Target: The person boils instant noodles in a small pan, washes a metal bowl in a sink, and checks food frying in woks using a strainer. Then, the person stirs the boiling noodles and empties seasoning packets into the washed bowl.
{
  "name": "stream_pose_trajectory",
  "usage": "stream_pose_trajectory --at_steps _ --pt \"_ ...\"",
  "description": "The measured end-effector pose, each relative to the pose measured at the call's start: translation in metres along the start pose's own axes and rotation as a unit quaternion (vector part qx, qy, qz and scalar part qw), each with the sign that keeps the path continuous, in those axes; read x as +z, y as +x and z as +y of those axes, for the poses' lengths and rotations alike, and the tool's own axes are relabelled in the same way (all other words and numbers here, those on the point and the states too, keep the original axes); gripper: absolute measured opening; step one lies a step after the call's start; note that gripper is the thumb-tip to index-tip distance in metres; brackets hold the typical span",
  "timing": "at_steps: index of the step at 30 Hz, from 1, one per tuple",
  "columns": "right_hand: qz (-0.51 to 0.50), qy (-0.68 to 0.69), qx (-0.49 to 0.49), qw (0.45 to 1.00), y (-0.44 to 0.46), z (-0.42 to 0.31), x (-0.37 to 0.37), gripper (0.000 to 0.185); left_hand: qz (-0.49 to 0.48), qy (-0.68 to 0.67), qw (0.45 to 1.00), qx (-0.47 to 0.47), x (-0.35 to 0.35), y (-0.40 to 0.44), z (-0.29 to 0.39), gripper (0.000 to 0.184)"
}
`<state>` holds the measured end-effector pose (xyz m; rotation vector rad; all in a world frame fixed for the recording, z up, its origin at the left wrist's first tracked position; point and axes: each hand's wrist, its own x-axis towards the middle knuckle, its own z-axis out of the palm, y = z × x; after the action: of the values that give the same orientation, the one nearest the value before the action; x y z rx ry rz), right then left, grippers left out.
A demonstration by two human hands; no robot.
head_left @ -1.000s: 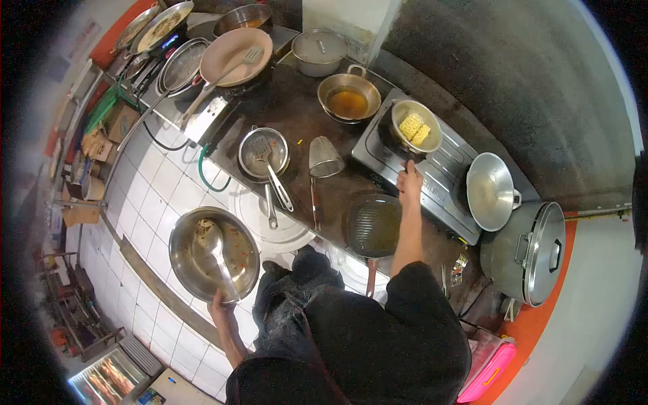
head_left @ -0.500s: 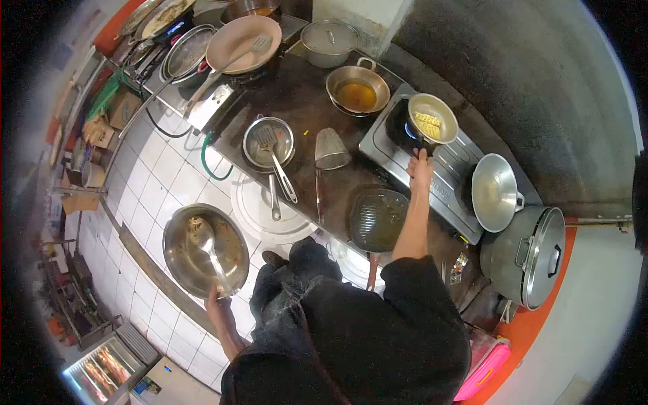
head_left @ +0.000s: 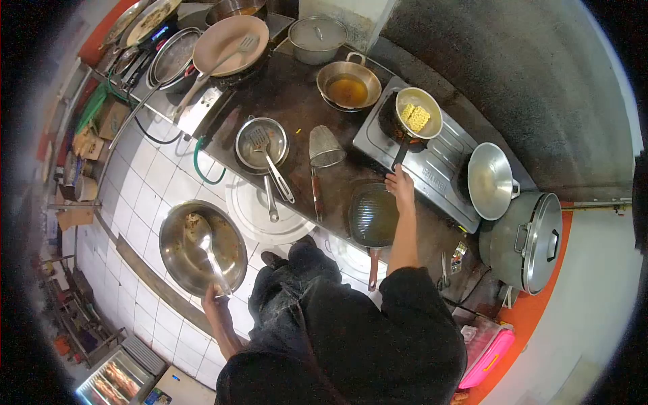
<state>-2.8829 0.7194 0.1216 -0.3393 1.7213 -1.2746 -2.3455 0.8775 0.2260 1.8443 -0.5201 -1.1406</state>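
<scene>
Pan, head view: the pan (head_left: 425, 98) sits over the stove (head_left: 440, 156), straight ahead of the nearer right hand (head_left: 400, 185).
Handle: the handle (head_left: 401, 154) slants back toward the person.
Right hand: fingers closed on its end.
Left hand: the left hand (head_left: 215, 302) pinches the bowl (head_left: 177, 246) rim.

A black top (head_left: 337, 351) is worn with faded dark trousers (head_left: 278, 307).

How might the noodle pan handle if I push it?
The noodle pan may feel front-heavy, as the right hand grips only the far end of its handle. The noodles could slide, since they look like a loose clump. The pan should stay rigid; it looks like metal.
</scene>
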Motion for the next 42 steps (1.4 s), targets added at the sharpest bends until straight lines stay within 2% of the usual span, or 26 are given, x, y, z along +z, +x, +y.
stream_pose_trajectory --at_steps 2,4,6,8,9,10,11,15,17,18,20,22,23,25,26,27,28,29,30,31,32,33,34,37,39,42 --pt "0.022 -0.007 -0.01 1.0 0.001 -0.008 0.0 0.067 0.015 -0.168 0.983 -0.071 0.003 0.005 0.003 0.029" --pt "0.042 -0.015 -0.02 0.999 0.008 -0.022 0.007 0.066 0.003 -0.102 0.994 -0.031 0.004 0.01 0.002 0.023" --pt "0.019 0.105 -0.046 0.993 0.019 -0.035 0.019 0.051 -0.006 -0.035 0.999 0.008 -0.001 0.014 0.0 0.018" --pt "0.029 0.068 -0.049 0.996 0.026 -0.029 0.023 0.04 -0.025 0.117 0.991 0.065 -0.009 0.022 -0.003 0.019" --pt "0.038 0.039 -0.053 0.997 0.031 -0.024 0.026 0.03 -0.023 0.113 0.991 0.064 -0.013 0.028 -0.008 0.019" --pt "0.045 0.081 -0.052 0.994 0.031 -0.02 0.028 0.021 -0.007 -0.028 1.0 0.004 -0.017 0.034 -0.015 0.023" --pt "0.042 0.077 -0.053 0.995 0.031 -0.019 0.029 0.021 0.01 -0.169 0.984 -0.057 -0.023 0.041 -0.021 0.028" --pt "0.035 0.124 -0.03 0.991 0.015 -0.023 0.029 0.028 -0.015 -0.17 0.983 -0.072 -0.048 0.05 -0.034 0.03" --pt "0.233 0.014 -0.028 0.972 -0.01 -0.022 0.033 0.037 0.006 -0.215 0.976 -0.044 -0.061 0.056 -0.043 0.034" --pt "0.248 -0.009 -0.057 0.967 -0.007 -0.002 0.023 0.043 0.004 -0.218 0.975 -0.046 -0.066 0.057 -0.041 0.034" --pt "0.286 0.015 -0.152 0.946 -0.028 0.038 0.028 0.039 0.048 -0.268 0.96 -0.072 -0.078 0.057 -0.034 0.038" --pt "0.314 -0.158 -0.235 0.906 -0.06 0.079 0.043 0.039 0.041 -0.245 0.967 -0.059 -0.113 0.075 -0.075 0.037" --pt "0.27 -0.237 -0.222 0.906 -0.095 0.091 0.062 0.041 0.038 -0.215 0.975 -0.043 -0.128 0.082 -0.08 0.037" --pt "0.128 -0.369 -0.213 0.896 -0.153 0.125 0.095 0.045 0.078 -0.297 0.946 -0.098 -0.153 0.093 -0.081 0.033" --pt "0.097 -0.506 -0.166 0.841 -0.179 0.145 0.117 0.04 0.099 -0.289 0.948 -0.094 -0.165 0.091 -0.069 0.031" --pt "0.069 -0.52 -0.222 0.822 -0.211 0.167 0.139 0.037 0.115 -0.304 0.942 -0.088 -0.182 0.096 -0.075 0.031" --pt "-0.1 -0.611 -0.262 0.74 -0.21 0.213 0.133 0.035 0.101 -0.317 0.941 -0.065 -0.198 0.093 -0.06 0.03" --pt "-0.168 -0.612 -0.111 0.765 -0.236 0.22 0.16 0.035 0.118 -0.295 0.948 -0.036 -0.219 0.102 -0.073 0.029" --pt "-0.275 -0.724 -0.27 0.571 -0.241 0.257 0.166 0.032 0.135 -0.339 0.928 -0.071 -0.244 0.104 -0.063 0.029" --pt "-0.16 -0.598 -0.495 0.61 -0.231 0.324 0.179 0.037 0.163 -0.371 0.913 -0.042 -0.263 0.107 -0.052 0.029" --pt "-0.257 -0.532 -0.369 0.717 -0.253 0.335 0.216 0.037 0.163 -0.38 0.909 -0.049 -0.292 0.114 -0.044 0.029" --pt "-0.339 -0.509 -0.162 0.774 -0.278 0.329 0.254 0.037 0.16 -0.392 0.904 -0.061 -0.321 0.12 -0.041 0.028" --pt "-0.372 -0.488 -0.037 0.789 -0.302 0.323 0.289 0.037 0.197 -0.417 0.885 -0.055 -0.348 0.127 -0.039 0.028" --pt "-0.427 -0.477 0.055 0.766 -0.327 0.316 0.366 0.038 0.231 -0.423 0.875 -0.047 -0.431 0.154 -0.045 0.027" --pt "-0.444 -0.462 0.093 0.763 -0.316 0.317 0.406 0.038 0.251 -0.426 0.869 0.014 -0.467 0.184 -0.05 0.027" --pt "-0.446 -0.428 0.143 0.773 -0.308 0.313 0.498 0.039 0.31 -0.432 0.847 0.002 -0.543 0.224 -0.049 0.028"
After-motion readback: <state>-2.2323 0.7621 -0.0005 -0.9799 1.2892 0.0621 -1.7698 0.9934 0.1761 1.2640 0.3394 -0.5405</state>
